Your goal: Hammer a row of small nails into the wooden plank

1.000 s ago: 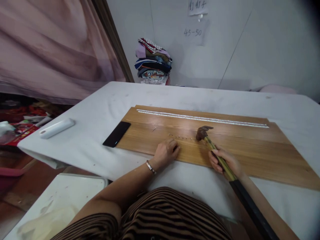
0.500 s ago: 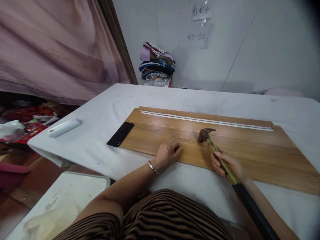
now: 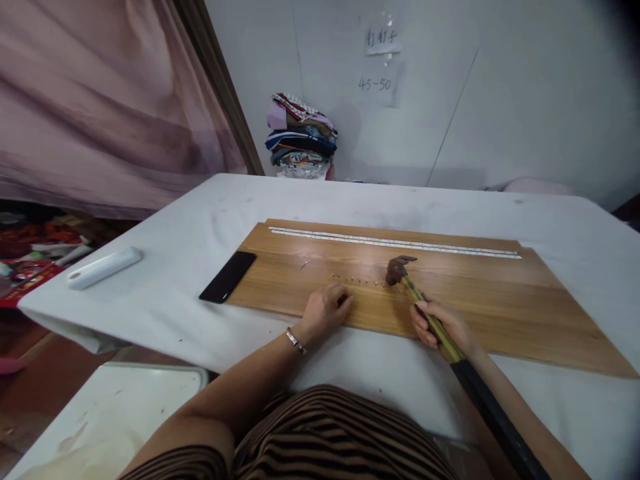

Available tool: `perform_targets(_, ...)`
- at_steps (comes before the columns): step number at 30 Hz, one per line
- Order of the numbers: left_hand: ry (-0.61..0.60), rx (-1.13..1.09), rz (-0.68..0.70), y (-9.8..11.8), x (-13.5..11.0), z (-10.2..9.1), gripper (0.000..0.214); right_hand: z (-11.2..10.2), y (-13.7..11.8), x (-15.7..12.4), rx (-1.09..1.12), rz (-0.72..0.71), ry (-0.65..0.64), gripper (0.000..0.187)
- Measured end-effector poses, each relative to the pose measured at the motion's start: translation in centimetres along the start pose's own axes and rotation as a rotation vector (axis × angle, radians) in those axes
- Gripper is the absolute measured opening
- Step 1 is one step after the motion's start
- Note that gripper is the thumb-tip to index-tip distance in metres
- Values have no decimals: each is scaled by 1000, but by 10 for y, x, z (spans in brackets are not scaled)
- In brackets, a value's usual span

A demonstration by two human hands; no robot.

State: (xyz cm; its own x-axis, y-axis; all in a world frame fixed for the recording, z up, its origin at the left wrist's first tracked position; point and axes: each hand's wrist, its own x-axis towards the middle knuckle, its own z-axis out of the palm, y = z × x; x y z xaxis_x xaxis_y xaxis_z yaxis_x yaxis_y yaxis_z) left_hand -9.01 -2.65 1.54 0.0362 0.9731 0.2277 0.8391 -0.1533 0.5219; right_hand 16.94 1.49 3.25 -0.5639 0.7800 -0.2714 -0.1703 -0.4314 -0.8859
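Observation:
My right hand (image 3: 443,325) is wrapped round the handle of a claw hammer (image 3: 433,320); its rusty head is low over the wooden board (image 3: 480,293), at the right end of a row of small nails (image 3: 367,281). Whether the head touches a nail cannot be made out. Resting on the board's near edge, just left of the hammer and below the row, my left hand (image 3: 326,308) is curled into a loose fist with nothing visible in it. A single loose nail (image 3: 303,265) lies on the board farther left.
Two white measuring strips (image 3: 390,243) run along the board's far side. A black phone (image 3: 228,277) overlaps its left end. On the white-covered table (image 3: 170,247) lies a white elongated object (image 3: 104,268). Folded clothes (image 3: 302,137) are stacked by the wall.
The whole view has shifted, so things appear a little farther left and slightly lower. Both hands and the hammer hold nearly the same places over the board.

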Motion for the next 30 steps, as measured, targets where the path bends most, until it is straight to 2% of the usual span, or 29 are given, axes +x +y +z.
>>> perform_targets(4,20,-86,-61,1,0,-1,16,-3,3,0,-12,19,-8,28)
perform_targets(7,68,-164,-97,-8,6,-8,11,-1,2,-1,10,23,-9,29)
perform_targets(10,167,-99,-145,-27,17,-26,11,1,-1,-3,34,18,-12,29)
perform_targets(12,199,5,-271,-42,25,-41,12,3,-3,-4,41,17,-13,30)
perform_targets(15,125,204,-410,-60,34,-61,17,4,-4,-5,39,14,-9,30)
perform_targets(17,43,298,-436,-66,37,-68,21,3,-3,-5,31,5,-7,29)
perform_targets(22,-155,520,-363,-69,46,-69,30,0,0,-1,5,1,-2,27)
perform_targets(30,-242,617,-306,-73,64,-68,33,1,-4,2,0,2,-11,26)
